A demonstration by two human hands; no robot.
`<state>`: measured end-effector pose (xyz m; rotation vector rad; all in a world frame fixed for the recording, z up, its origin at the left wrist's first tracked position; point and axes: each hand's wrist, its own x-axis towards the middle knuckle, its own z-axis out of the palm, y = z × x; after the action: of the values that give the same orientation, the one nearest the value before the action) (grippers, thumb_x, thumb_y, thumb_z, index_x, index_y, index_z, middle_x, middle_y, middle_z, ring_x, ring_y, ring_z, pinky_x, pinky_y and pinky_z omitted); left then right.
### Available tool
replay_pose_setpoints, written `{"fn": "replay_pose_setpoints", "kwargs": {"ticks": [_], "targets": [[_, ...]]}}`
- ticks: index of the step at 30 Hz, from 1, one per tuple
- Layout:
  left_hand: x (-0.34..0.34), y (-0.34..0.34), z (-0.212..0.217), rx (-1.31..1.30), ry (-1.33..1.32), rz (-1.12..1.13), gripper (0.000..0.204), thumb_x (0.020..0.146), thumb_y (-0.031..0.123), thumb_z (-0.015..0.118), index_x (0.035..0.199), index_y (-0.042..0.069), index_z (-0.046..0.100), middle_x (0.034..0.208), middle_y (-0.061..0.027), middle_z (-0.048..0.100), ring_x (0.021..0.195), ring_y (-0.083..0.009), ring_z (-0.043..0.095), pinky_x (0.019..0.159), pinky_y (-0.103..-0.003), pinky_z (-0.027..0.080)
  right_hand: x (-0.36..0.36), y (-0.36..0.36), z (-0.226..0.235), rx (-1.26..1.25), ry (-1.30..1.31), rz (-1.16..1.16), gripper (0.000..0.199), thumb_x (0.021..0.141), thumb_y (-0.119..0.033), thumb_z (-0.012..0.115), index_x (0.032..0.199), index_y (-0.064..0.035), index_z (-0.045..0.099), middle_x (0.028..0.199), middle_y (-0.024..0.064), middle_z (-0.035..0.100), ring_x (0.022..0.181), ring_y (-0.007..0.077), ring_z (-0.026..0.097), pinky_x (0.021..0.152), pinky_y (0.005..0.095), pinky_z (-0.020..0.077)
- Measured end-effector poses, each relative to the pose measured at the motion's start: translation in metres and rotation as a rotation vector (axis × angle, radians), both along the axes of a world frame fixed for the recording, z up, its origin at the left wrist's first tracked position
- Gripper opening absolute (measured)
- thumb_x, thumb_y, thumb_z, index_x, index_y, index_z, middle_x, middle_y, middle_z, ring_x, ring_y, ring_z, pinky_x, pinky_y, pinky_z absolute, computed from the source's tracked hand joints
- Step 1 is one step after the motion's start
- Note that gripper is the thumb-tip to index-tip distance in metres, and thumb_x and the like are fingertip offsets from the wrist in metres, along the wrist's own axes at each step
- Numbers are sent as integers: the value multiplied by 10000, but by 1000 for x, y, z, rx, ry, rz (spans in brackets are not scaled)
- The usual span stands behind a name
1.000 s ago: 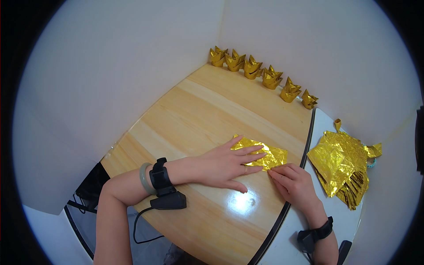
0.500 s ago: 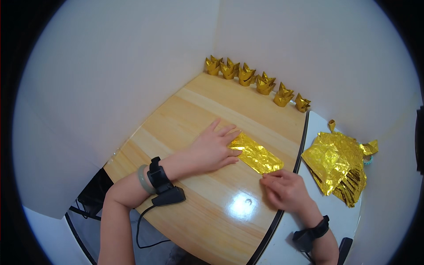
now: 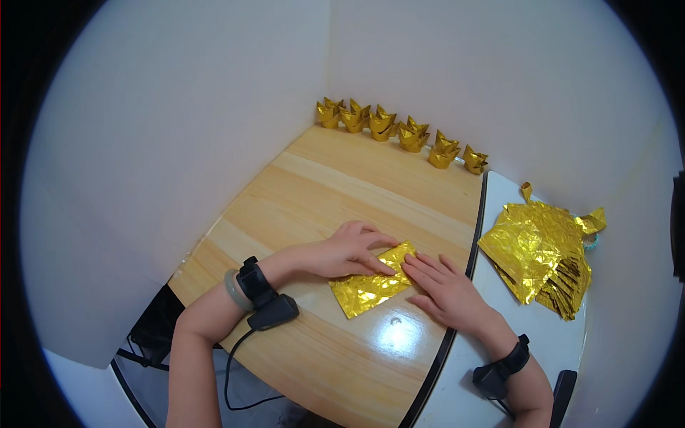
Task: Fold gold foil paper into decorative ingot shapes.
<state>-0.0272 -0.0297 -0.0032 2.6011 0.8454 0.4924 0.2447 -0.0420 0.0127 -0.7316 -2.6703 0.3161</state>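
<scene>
A folded strip of crinkled gold foil paper [image 3: 365, 292] lies flat on the wooden tabletop, slanting from lower left up to the right. Across its upper edge rests my left hand [image 3: 351, 250], thumb and forefinger spread apart on the foil. My right hand [image 3: 451, 294] lies at the strip's right end, its fingers stretched out, with the fingertips touching that end. Both hands are open and press from above. The fingers cover part of the strip's upper right portion.
Several folded gold paper ingot shapes [image 3: 383, 124] line the table's far edge by the wall. On the white surface at right sits a stack of gold foil sheets [image 3: 531, 246], with a turquoise beaded ring [image 3: 591, 242] beside it. A black cable [image 3: 228, 378] hangs from my left wrist device.
The foil strip has turned and shifted nearer and to the left. My right hand has gone from a pinch at its corner to outstretched fingers; my left hand has moved slightly nearer.
</scene>
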Motion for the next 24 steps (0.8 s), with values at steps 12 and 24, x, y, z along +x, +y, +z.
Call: {"fn": "replay_pose_setpoints", "kwargs": {"ticks": [12,24], "targets": [[-7,-1,8,-91,-44,46,402,761,225,719,1156,194,646,1308,-114,457,1227,-321,359,1056,-417,249,0,-2,6,123,29,-359,228,759,-252,722,879,-68,663,789,53,608,815,258,583,799,363,470],[0,-5,0,-60,-34,266,567,704,236,764,1200,77,539,1299,-140,455,1242,-337,340,1067,-444,233,-7,-3,1,-430,152,-279,428,728,-223,775,1078,-44,605,888,95,540,861,243,523,777,336,451]]}}
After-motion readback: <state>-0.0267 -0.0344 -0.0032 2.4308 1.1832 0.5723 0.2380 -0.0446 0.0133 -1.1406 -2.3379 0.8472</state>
